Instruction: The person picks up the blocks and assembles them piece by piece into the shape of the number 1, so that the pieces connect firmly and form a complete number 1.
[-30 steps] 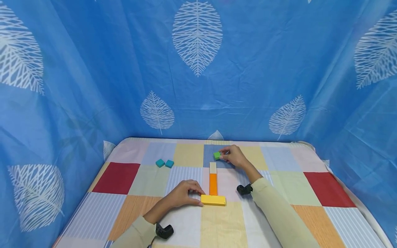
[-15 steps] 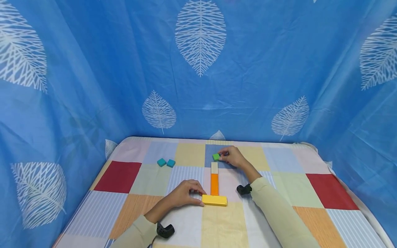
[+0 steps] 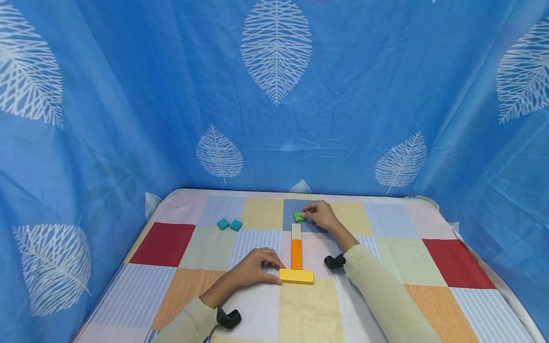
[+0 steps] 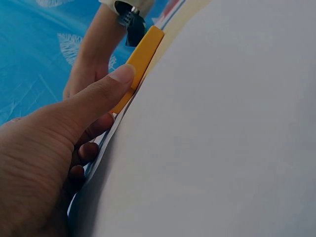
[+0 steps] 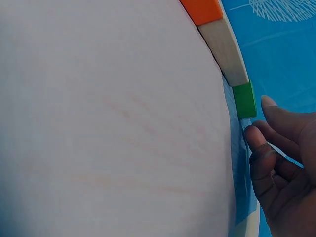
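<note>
In the head view my left hand pinches the left end of a yellow block lying crosswise on the cloth. The left wrist view shows the thumb along the yellow block's side. An orange block runs away from its far side, followed by a pale wooden block. Beyond the wooden block sits a small green block. My right hand is at the green block's right side. In the right wrist view, the thumb and fingertips stand slightly apart from the green block, which meets the wooden block's end.
Two teal blocks lie at the far left of the patchwork cloth. A blue leaf-patterned curtain rises behind the table and on both sides. Each wrist carries a small black device.
The green block has shifted slightly towards the wooden block's far end, and the right hand's fingers have loosened from it. My left hand keeps its hold on the yellow block.
</note>
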